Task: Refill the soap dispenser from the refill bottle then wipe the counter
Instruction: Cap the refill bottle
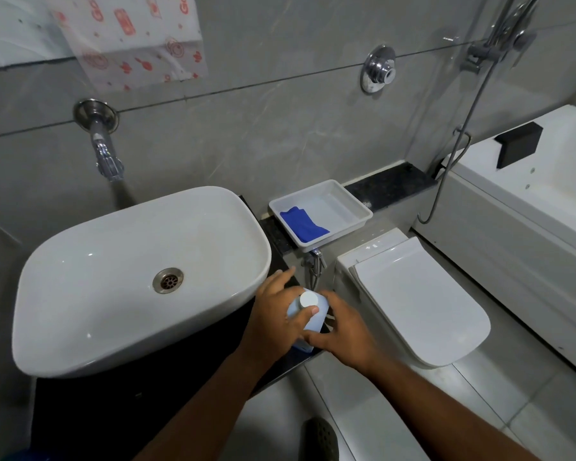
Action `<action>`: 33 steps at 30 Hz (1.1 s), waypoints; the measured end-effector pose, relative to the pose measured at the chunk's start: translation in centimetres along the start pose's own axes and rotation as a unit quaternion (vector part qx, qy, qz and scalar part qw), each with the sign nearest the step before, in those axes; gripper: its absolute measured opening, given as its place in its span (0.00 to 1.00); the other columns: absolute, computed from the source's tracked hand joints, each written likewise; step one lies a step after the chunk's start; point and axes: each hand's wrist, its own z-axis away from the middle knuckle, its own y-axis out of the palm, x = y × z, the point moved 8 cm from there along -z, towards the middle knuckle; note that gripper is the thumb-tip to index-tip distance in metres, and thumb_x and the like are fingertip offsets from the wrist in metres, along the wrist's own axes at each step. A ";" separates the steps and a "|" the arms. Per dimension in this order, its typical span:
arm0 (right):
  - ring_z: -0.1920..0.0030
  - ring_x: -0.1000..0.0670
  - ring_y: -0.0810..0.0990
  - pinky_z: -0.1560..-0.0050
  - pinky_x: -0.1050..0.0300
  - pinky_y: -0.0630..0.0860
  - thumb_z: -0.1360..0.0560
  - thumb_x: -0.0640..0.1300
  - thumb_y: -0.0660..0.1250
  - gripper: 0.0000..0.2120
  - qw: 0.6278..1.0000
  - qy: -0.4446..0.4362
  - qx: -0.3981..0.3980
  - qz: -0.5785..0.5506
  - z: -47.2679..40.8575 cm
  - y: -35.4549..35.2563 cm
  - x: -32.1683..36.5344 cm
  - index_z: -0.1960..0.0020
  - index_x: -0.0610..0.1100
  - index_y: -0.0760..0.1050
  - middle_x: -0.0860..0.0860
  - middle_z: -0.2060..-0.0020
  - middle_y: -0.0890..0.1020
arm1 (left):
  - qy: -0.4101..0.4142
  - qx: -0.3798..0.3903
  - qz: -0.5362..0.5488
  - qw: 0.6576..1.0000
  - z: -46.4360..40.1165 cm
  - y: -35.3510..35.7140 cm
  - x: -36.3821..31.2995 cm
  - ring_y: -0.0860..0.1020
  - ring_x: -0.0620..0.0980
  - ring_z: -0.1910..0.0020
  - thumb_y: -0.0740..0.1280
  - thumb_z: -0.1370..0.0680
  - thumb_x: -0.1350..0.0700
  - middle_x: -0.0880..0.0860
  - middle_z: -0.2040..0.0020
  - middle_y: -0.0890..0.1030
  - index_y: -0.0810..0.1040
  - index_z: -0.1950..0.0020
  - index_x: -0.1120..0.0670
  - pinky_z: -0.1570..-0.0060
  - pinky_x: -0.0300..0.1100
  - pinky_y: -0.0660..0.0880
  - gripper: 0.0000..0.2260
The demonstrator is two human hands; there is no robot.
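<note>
I see the white basin filling the left side, and the closed toilet on the right. Between them runs a narrow dark tabletop. At its far end stands a grey tray with a folded blue cloth inside.

At the near end of the tabletop stands a pale blue bottle with a white cap. I cannot tell whether it is the refill bottle or the dispenser. My left hand curls around it from the basin side, with the thumb just under the cap. My right hand grips its lower body from the toilet side.

I judge that the cap is not yet off. The bottle stands close to the tabletop edge, so a hard twist could tip it to the floor. If I squeeze the soft body, soap may spill when the cap opens.
</note>
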 end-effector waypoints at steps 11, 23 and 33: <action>0.43 0.54 0.77 0.46 0.58 0.80 0.38 0.51 0.80 0.32 0.985 0.053 0.159 -0.042 -1.3 -0.2 -0.1 0.40 0.62 0.68 0.59 0.43 0.76 | 0.086 0.064 -0.052 0.993 -0.3 -0.1 -1.0 0.68 0.48 0.31 0.70 0.25 0.50 0.53 0.37 0.79 0.79 0.39 0.58 0.33 0.36 0.62 0.17; 0.46 0.56 0.72 0.52 0.59 0.77 0.40 0.61 0.77 0.45 0.985 0.072 -0.148 0.044 2.6 1.9 2.3 0.29 0.53 0.59 0.52 0.39 0.72 | -0.001 0.078 0.021 0.997 1.7 -0.1 0.8 0.63 0.49 0.27 0.66 0.22 0.49 0.53 0.28 0.71 0.76 0.34 0.52 0.28 0.38 0.57 0.17; 0.47 0.63 0.74 0.54 0.62 0.75 0.42 0.50 0.79 0.37 0.987 0.058 -0.152 0.006 0.8 -3.8 -2.6 0.41 0.66 0.63 0.65 0.49 0.74 | 0.013 0.146 -0.190 0.971 2.6 5.2 6.6 0.58 0.57 0.24 0.62 0.21 0.49 0.58 0.23 0.62 0.63 0.25 0.55 0.26 0.45 0.54 0.25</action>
